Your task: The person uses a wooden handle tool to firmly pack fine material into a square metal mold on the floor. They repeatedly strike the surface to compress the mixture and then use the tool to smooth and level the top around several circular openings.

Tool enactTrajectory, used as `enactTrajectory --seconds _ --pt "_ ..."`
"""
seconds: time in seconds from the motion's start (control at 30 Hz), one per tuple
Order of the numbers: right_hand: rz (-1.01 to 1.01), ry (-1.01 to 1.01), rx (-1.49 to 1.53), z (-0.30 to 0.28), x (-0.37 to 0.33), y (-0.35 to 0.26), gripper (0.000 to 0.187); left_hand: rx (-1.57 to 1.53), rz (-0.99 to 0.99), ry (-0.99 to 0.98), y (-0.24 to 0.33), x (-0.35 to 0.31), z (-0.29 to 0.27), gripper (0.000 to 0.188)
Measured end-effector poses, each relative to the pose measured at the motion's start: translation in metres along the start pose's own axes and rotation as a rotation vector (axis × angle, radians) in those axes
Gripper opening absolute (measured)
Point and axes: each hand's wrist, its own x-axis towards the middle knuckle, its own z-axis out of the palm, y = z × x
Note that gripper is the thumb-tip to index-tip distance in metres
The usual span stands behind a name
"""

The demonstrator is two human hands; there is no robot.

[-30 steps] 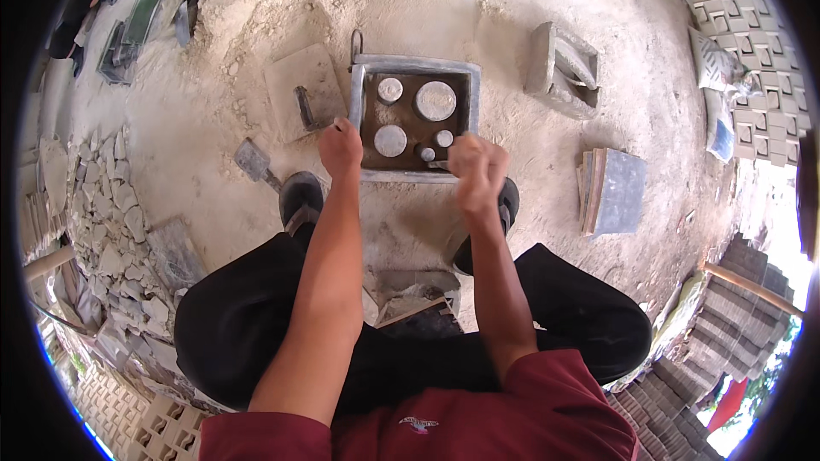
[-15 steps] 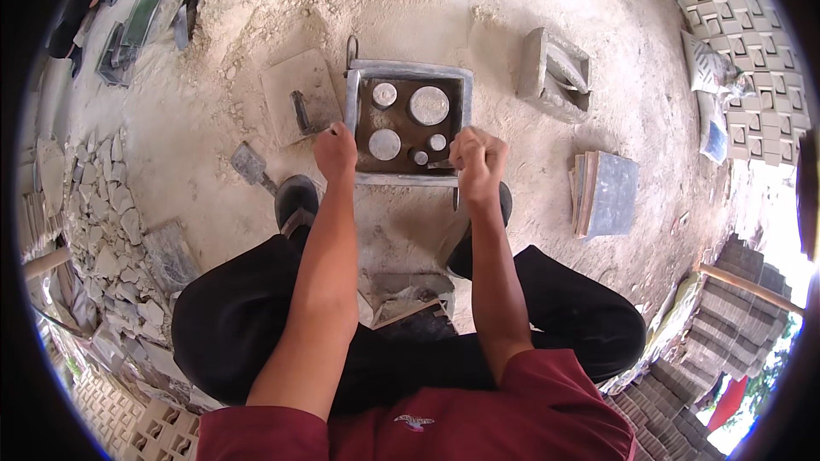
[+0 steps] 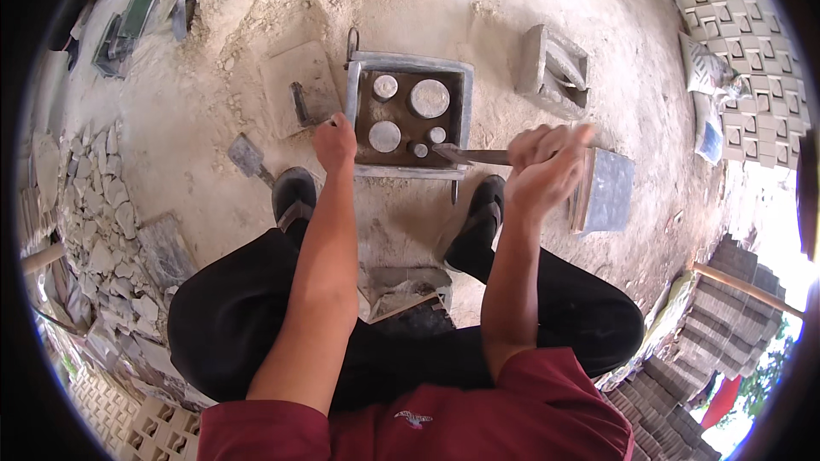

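From my end, the left hand (image 3: 336, 143) is at the left wall of the grey box (image 3: 410, 172), which sits on the floor (image 3: 380, 218) ahead of the shoes (image 3: 292, 192). Its fingers look curled, but I can't tell how tightly, or whether they have the wall; I'd steady that side. Inside stand five round blocks (image 3: 429, 98), the small front one just beside the tip of the trowel (image 3: 453, 153). The right hand (image 3: 547, 169) is closed round the trowel's handle; I'd move the blade low and lightly, to avoid knocking the blocks.

Around, left to right: broken stones (image 3: 107, 213), a small shovel (image 3: 246, 154), a handled board (image 3: 303, 68), a rough tub (image 3: 533, 60) and stacked slabs (image 3: 608, 190). I judge the board and slabs, both close to the hands, the likeliest to hinder sideways moves.
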Motion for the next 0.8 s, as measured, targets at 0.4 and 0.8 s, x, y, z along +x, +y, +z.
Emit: enactTrajectory --seconds 0.4,0.8 --pt "-0.097 0.197 -0.190 0.001 -0.006 0.033 0.054 -0.005 0.008 -0.009 0.002 -0.001 0.001 0.049" --pt "-0.095 -0.032 -0.023 -0.009 -0.016 0.090 0.050 0.013 0.035 0.005 0.003 -0.004 0.005 0.050"
